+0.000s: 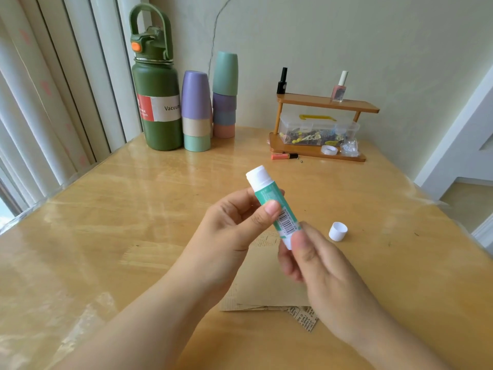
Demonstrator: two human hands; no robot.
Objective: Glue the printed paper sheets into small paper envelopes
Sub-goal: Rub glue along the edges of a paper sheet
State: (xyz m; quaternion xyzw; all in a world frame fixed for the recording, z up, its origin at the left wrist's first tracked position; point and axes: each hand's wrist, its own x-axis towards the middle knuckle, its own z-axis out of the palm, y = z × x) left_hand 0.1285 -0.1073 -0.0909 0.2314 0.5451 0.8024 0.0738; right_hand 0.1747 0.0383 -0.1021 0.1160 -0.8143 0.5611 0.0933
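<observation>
Above the glossy wooden table [106, 209], the left hand [229, 225] pinches the uncapped cylindrical green-and-white glue stick [274, 206], tip tilted toward 11 o'clock, the right hand [320, 265] grips its base, over flat kraft printed paper sheets [264, 287], its white cap [338, 231] at 3 o'clock.

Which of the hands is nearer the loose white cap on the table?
Right. The right hand pinches the base of the glue stick, just left of the white cap. The left hand grips the stick's middle, farther left.
</observation>
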